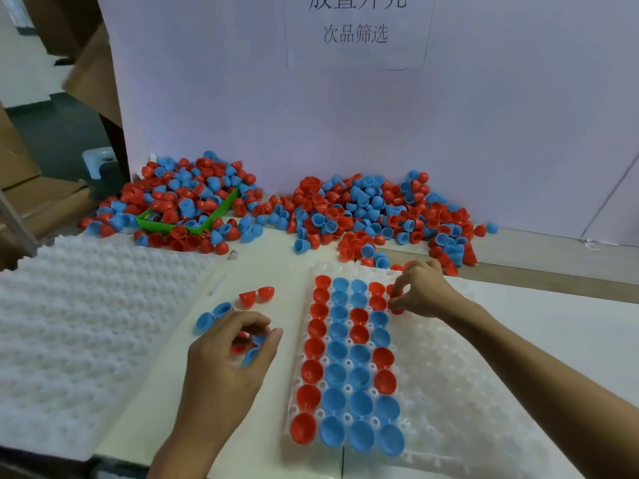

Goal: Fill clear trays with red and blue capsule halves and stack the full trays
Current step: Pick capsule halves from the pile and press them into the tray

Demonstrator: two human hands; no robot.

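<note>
Your right hand (420,288) pinches a red capsule half (395,307) at the clear tray (449,392)'s fifth column, far end. Your left hand (235,354) cups several red and blue halves (250,347) just left of the tray.

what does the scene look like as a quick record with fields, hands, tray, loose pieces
left hand: curled round a few red and blue capsule halves, beside the tray
right hand: pinching a red half at the tray's far end
tray: clear, four columns filled on its left side, the rest unfilled
loose halves: two blue and two red on the table left of the tray
piles: mixed red and blue against the back board
green bin: in the left pile
tray stack: at left
</note>
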